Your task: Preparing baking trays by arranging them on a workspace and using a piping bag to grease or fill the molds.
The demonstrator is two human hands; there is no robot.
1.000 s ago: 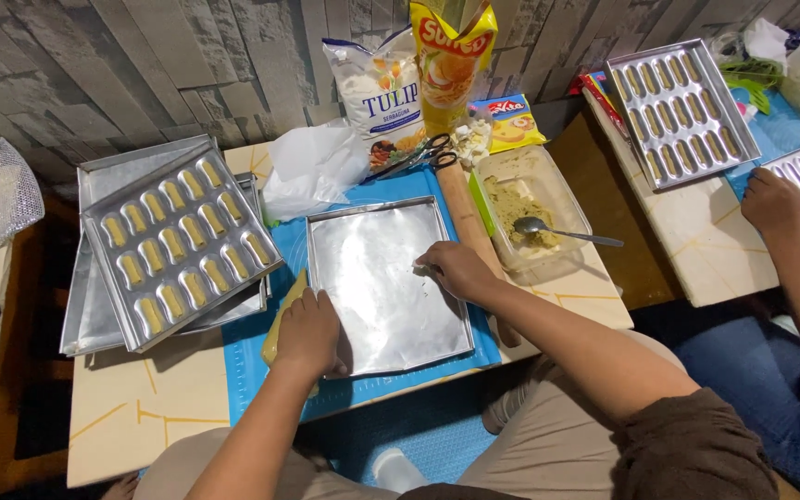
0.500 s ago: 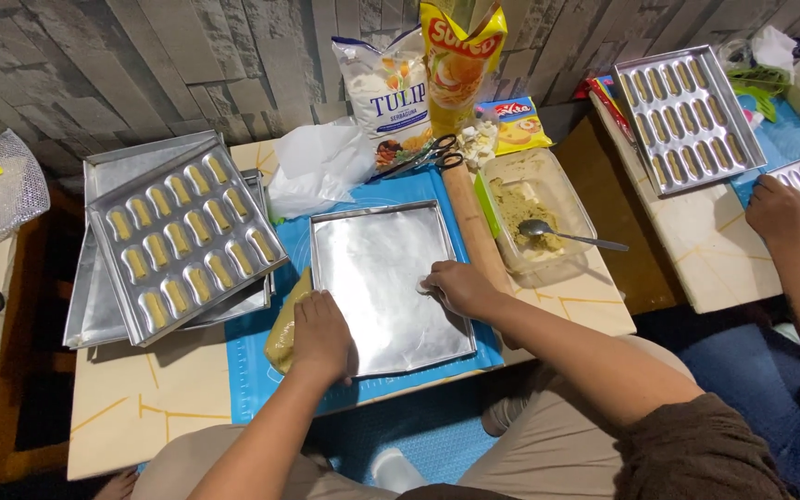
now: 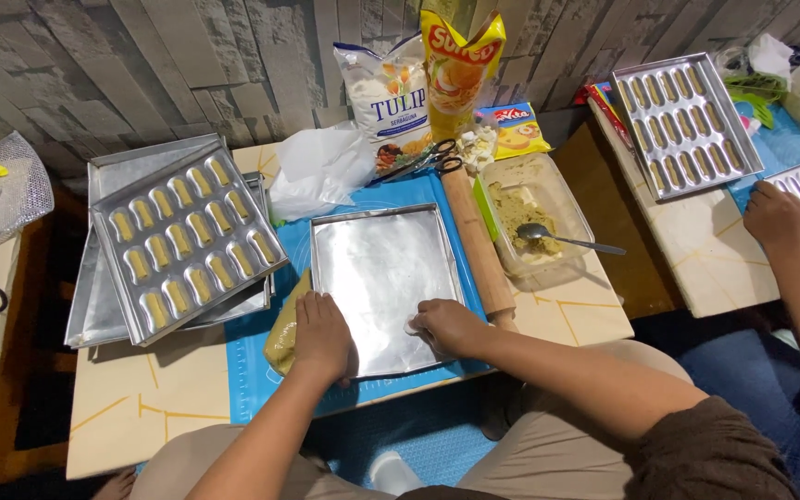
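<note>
A flat, shiny metal baking tray [image 3: 381, 268] lies on a blue mat [image 3: 261, 370] in front of me. My left hand [image 3: 321, 335] rests on the tray's near left edge, fingers together, beside a lump of yellowish dough [image 3: 284, 329]. My right hand [image 3: 446, 326] presses a small white wad [image 3: 413, 326] onto the tray's near right part. To the left, a moulded tray [image 3: 182, 243] filled with several pale dough pieces sits tilted on stacked empty trays.
A wooden rolling pin [image 3: 476, 243] lies right of the tray, next to a clear tub [image 3: 534, 222] with a spoon. Flour and oil bags [image 3: 418, 83], scissors [image 3: 418, 159] and a white plastic bag stand behind. Another person's hand [image 3: 775, 215] works at the table on the right.
My right hand has slid with the white wad from the tray's middle toward its near right edge. My left hand stays at the near left edge.
</note>
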